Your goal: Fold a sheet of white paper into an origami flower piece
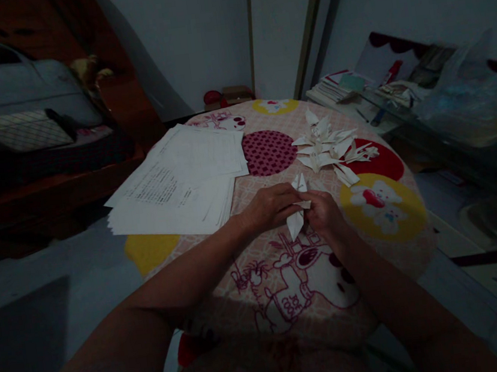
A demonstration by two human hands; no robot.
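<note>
Both my hands meet over the middle of a round table (251,210) covered with a patterned cloth. Between them is a small folded white paper piece (296,223), its points sticking out above and below my fingers. My left hand (271,207) pinches it from the left, and my right hand (323,210) grips it from the right, fingers closed. Just beyond, at the right, lies a pile of similar folded paper pieces (327,146). A stack of printed sheets (171,189) rests on the left part of the table.
On the right, a glass shelf (432,133) holds a clear plastic bag (468,98) and stacked papers (336,86). A grey bag (37,85) and a quilted white purse (24,130) sit on wooden furniture at the left. Small boxes (237,94) stand behind the table.
</note>
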